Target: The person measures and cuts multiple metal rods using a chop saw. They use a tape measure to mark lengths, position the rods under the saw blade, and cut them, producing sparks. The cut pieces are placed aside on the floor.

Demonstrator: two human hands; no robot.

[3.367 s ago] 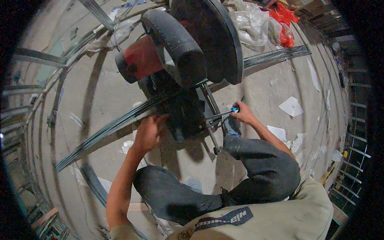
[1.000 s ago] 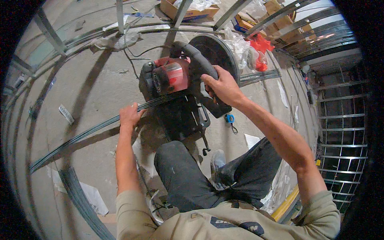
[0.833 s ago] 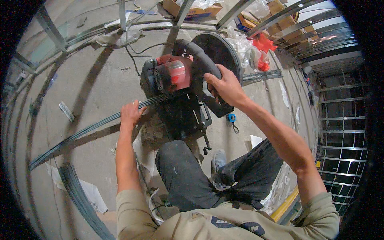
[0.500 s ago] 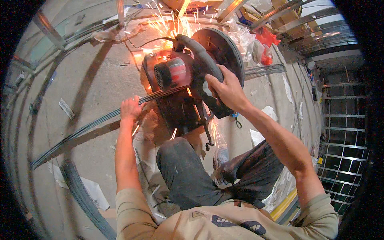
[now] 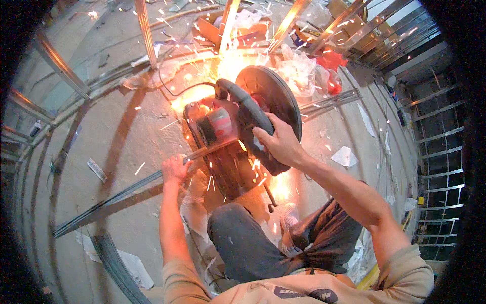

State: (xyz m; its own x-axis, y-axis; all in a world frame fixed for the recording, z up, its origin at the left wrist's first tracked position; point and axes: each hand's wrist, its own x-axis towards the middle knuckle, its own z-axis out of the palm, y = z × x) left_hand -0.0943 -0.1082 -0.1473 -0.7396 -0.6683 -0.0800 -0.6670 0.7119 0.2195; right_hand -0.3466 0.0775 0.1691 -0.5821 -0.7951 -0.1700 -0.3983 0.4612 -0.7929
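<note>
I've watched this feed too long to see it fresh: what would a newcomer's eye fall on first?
Likely the bright sparks bursting out behind the red and black cutting saw at upper middle, with a second glow nearer the person's shoe. Next, the right hand gripping the saw's dark handle, and the left hand on the bundle of thin metal lengths reaching out toward the left.

Left grip (image 5: 175, 168) curled, left forearm (image 5: 173, 218) pointing forward; right grip (image 5: 280, 138) wrapped closed, right forearm (image 5: 338, 185) slanting inward.
</note>
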